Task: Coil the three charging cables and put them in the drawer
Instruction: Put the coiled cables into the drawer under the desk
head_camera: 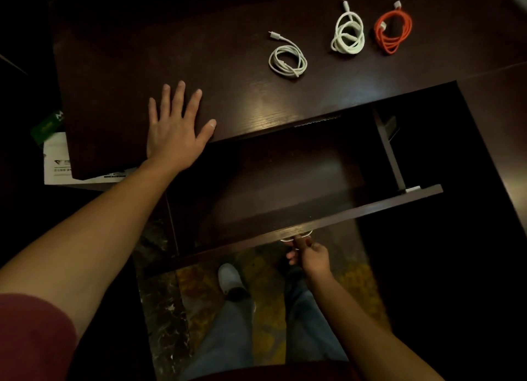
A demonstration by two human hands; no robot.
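Here three coiled cables [288,61] lie on the desk [228,38]; right hand [310,255] grip pinches the drawer [285,181] handle [296,238].

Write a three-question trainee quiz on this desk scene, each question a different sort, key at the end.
1. True or false: the drawer already holds a cable.
2. How many coiled cables lie on the desk?
3. Which hand holds the drawer handle? A) left B) right C) neither

Key:
1. False; all are on the desk.
2. Three: two white cables and an orange cable.
3. B; the right hand grips it, while the left hand rests flat on the desk.
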